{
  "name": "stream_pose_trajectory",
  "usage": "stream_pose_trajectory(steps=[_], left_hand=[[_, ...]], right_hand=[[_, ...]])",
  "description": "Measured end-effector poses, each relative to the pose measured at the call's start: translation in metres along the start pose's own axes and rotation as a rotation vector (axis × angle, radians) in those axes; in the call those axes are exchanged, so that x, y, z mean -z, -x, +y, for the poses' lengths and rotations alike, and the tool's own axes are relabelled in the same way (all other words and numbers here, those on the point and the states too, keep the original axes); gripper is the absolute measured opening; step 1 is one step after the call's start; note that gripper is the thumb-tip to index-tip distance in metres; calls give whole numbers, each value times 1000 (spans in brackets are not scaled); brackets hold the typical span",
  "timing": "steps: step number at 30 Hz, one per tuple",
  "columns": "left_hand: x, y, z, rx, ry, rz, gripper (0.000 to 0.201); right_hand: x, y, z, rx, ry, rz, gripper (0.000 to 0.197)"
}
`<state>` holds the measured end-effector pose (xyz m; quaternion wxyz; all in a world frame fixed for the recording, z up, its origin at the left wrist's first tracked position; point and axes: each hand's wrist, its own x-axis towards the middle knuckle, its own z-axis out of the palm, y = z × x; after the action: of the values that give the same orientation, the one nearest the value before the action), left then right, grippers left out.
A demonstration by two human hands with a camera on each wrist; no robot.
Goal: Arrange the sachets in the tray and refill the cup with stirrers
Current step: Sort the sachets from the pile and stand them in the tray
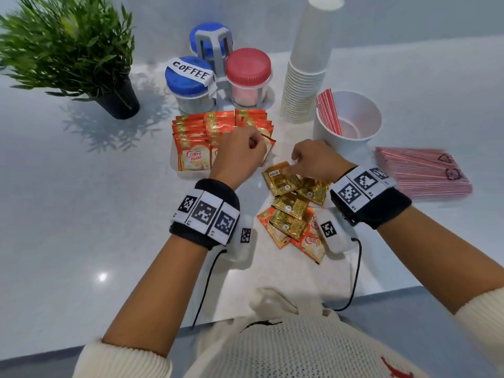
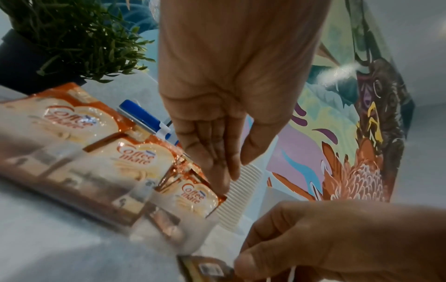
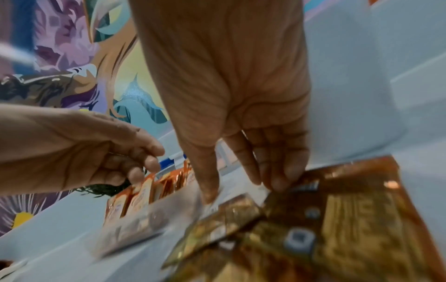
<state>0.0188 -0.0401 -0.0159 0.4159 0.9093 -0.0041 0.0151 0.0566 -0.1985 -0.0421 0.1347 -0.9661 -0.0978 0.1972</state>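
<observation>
A clear tray (image 1: 188, 173) holds rows of orange Coffee mate sachets (image 1: 191, 132) standing on edge. My left hand (image 1: 256, 143) is over the tray's right row. In the left wrist view its straight fingers (image 2: 217, 179) touch the top of the front sachet (image 2: 193, 196), with the thumb held apart. My right hand (image 1: 296, 159) reaches down onto a loose pile of sachets (image 1: 294, 205) lying mostly gold back up. The thumb and fingertips (image 3: 277, 183) rest on the upper ones. A white cup (image 1: 351, 137) holds a few red stirrers (image 1: 328, 113).
A wrapped pack of red stirrers (image 1: 420, 170) lies right of the cup. A tall stack of paper cups (image 1: 305, 77) stands behind it. Lidded jars in a rack, one labelled coffee (image 1: 191, 80), stand behind the tray. A potted plant (image 1: 81, 55) is at far left.
</observation>
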Motion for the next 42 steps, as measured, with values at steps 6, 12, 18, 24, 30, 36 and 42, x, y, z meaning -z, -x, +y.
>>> stream_pose_trajectory(steps=[6,12,18,24,30,36,42], left_hand=[[-24,11,-10,103,-238,-496,28],[-29,16,-13,209,-47,-405,21],[-22,18,-6,506,451,-253,56],[-24,21,5,508,763,-237,31],[-27,24,4,447,643,-240,10],[-28,26,2,461,680,-247,27],[-33,28,3,468,692,-250,26]], right_hand=[[-25,6,-8,-84,81,2,64],[-27,11,-6,-52,-157,13,23],[-11,37,2,172,-354,296,14],[-17,50,18,359,-348,432,20],[-16,59,33,279,-362,449,29],[-18,51,45,46,-49,146,34],[-27,52,35,53,118,148,32]])
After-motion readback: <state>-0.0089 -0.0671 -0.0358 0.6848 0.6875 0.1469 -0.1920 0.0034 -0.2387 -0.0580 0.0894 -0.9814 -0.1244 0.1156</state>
